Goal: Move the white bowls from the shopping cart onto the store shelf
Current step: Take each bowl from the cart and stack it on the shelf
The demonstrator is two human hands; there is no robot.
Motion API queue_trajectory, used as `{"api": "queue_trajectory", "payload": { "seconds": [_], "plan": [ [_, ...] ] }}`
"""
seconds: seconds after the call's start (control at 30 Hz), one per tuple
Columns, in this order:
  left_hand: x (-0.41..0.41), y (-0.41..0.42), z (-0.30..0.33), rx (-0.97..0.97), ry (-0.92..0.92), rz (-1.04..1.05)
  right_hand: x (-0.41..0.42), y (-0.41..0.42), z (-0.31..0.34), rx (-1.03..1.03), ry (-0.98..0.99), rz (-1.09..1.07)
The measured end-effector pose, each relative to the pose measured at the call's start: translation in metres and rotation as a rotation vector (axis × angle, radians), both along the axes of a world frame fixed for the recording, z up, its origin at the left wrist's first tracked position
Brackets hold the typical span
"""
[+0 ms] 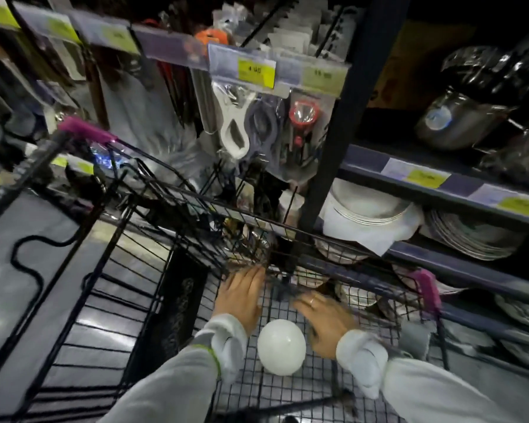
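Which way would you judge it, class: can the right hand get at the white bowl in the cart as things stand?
Probably yes. The right hand is inside the cart just beside the upturned white bowl, with nothing between them.

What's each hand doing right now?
Left hand: open, holding nothing.
Right hand: open, blurred, holding nothing; white bowl lies between them.

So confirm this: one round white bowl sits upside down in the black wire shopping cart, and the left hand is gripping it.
Not quite. The head view shows the round white bowl upside down in the black wire shopping cart, but the left hand isn't gripping it; both hands reach past it, fingers extended, bowl untouched between the wrists.
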State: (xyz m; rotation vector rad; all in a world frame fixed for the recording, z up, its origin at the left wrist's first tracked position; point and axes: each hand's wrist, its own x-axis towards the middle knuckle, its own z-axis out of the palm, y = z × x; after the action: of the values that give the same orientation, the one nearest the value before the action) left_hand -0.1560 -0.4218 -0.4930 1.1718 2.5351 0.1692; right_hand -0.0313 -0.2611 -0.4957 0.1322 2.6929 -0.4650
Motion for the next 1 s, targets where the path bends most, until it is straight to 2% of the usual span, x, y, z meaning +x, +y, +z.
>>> {"api": "queue_trajectory", "payload": {
  "seconds": [0.13,0.43,0.73,1.0],
  "plan": [
    [0.013,-0.001,-0.035,-0.109,-0.08,-0.014,0.011,-0.008,-0.052,-0.024,-0.061,-0.021],
    [0.044,-0.009,-0.112,-0.254,-0.239,-0.011,0.026,-0.028,-0.127,-0.011,-0.213,-0.02],
    [0.059,-0.007,-0.165,-0.287,-0.319,0.075,0.031,-0.028,-0.184,-0.016,-0.328,0.12],
    [0.07,-0.01,-0.19,-0.391,-0.407,0.007,0.026,-0.032,-0.208,0.094,-0.454,0.194]
  ]
}}
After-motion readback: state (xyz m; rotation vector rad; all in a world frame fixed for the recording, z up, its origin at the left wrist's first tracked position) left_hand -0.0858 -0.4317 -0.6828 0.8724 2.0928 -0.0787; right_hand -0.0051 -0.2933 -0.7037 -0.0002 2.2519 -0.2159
